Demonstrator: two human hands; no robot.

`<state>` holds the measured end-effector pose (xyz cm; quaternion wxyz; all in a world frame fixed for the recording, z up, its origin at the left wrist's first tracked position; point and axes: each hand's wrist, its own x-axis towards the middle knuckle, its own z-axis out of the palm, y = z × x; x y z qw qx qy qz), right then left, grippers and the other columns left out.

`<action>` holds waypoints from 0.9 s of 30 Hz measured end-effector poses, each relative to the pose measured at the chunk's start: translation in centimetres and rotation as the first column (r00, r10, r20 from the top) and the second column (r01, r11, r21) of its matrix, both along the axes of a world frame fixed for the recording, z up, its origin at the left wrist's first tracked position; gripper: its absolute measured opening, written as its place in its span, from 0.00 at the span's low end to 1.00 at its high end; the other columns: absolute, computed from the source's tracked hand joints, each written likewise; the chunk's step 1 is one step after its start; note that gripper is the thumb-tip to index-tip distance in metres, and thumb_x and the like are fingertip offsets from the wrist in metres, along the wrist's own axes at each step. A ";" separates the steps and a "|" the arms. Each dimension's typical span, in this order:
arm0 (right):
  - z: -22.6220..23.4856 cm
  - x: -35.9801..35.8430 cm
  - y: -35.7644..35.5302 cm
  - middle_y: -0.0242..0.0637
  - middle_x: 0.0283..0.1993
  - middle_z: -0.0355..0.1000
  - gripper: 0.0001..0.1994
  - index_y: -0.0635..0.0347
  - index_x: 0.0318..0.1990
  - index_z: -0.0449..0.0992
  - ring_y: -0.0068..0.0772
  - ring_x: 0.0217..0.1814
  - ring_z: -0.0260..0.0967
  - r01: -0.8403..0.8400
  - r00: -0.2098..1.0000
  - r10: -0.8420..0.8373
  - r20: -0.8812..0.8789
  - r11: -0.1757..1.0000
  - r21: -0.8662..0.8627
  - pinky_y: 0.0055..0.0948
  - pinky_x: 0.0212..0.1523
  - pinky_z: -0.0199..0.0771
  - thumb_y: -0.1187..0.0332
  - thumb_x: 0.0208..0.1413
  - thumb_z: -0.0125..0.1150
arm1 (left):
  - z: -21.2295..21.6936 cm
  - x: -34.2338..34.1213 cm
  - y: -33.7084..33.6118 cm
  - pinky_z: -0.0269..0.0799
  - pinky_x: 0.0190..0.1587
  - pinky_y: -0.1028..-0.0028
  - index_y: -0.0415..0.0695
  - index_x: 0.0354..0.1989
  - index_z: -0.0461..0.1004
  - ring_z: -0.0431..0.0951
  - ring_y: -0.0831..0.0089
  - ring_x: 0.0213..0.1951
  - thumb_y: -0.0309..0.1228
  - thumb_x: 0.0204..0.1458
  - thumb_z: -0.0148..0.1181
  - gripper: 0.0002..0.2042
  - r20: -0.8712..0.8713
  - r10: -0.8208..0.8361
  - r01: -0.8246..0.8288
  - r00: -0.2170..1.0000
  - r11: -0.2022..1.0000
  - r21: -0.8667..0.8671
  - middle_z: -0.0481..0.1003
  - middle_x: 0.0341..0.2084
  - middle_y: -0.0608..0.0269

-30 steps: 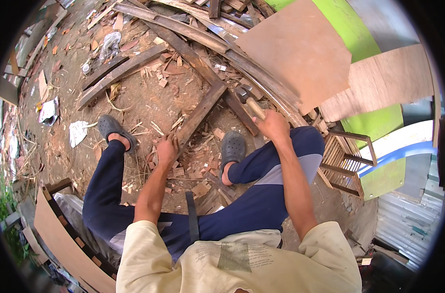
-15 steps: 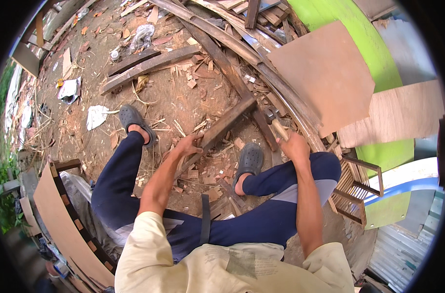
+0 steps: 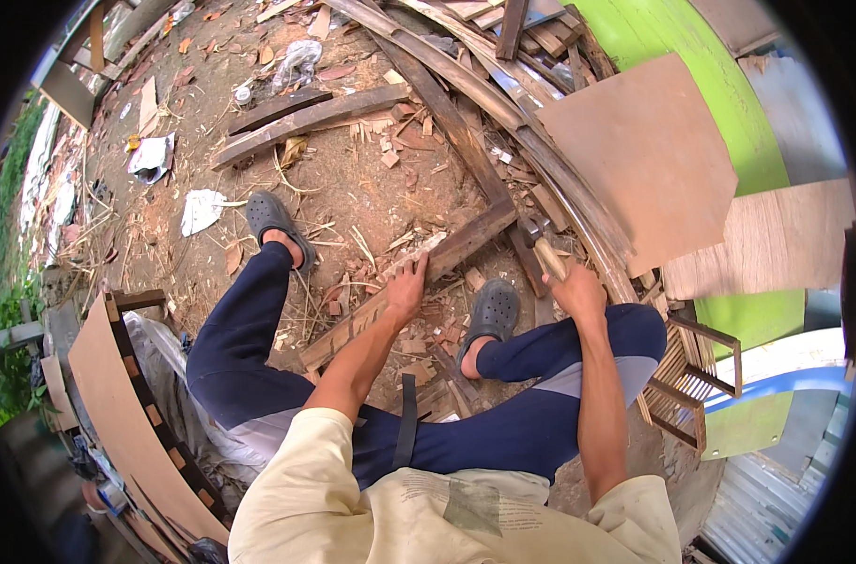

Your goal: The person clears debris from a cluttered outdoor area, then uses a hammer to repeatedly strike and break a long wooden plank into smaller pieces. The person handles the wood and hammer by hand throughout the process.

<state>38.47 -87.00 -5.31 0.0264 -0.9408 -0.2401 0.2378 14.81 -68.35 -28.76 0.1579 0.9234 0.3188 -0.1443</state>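
Note:
A wooden beam [image 3: 466, 241] lies slantwise in front of me between my feet, its far end resting on a long dark plank [image 3: 454, 132]. My left hand [image 3: 406, 289] is closed over the beam's middle, fingers wrapped across its top edge. Toward me, the near end of the beam is paler and carries dark marks. My right hand [image 3: 578, 290] grips the pale wooden handle of a hammer [image 3: 548, 257] above my right knee. The hammer's dark metal head points away from me, close to the beam's far end.
Wood chips and offcuts [image 3: 414, 346] litter the dirt between my clogs. Two short beams [image 3: 306, 125] lie farther ahead. Long planks [image 3: 503, 113] and a brown board [image 3: 649, 160] are at the far right. A slatted wooden frame [image 3: 684, 376] stands right; a curved panel [image 3: 132, 404] left.
My left hand has shifted to the right along the beam and now lies over its top. The beam appears turned, showing its paler near end. My right hand still holds the hammer.

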 end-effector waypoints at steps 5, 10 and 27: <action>-1.9 0.9 -2.5 0.56 0.38 0.78 0.24 0.63 0.43 0.79 0.58 0.45 0.77 0.041 0.999 -0.038 0.034 0.996 -0.074 0.52 0.45 0.74 0.49 0.50 0.69 | 1.7 1.0 6.5 0.66 0.62 0.58 0.56 0.74 0.52 0.69 0.49 0.61 0.34 0.39 0.74 0.50 0.031 0.041 -0.010 0.999 0.746 -0.666 0.65 0.64 0.46; -1.8 1.1 -1.7 0.57 0.38 0.78 0.25 0.64 0.42 0.80 0.60 0.44 0.77 0.018 1.000 -0.018 0.021 0.999 -0.039 0.52 0.45 0.75 0.49 0.49 0.70 | -1.8 -0.5 9.8 0.53 0.71 0.60 0.58 0.74 0.53 0.56 0.56 0.71 0.34 0.39 0.76 0.50 -0.051 0.051 -0.070 0.997 0.511 -0.857 0.57 0.71 0.54; -1.7 0.1 -1.0 0.57 0.37 0.78 0.26 0.64 0.41 0.81 0.59 0.45 0.77 -0.105 0.994 0.104 -0.011 0.992 -0.076 0.51 0.46 0.75 0.46 0.51 0.66 | 0.3 -2.7 4.1 0.66 0.61 0.54 0.53 0.71 0.56 0.70 0.53 0.61 0.43 0.55 0.56 0.34 -0.123 0.094 -0.136 0.988 0.905 -0.403 0.70 0.60 0.48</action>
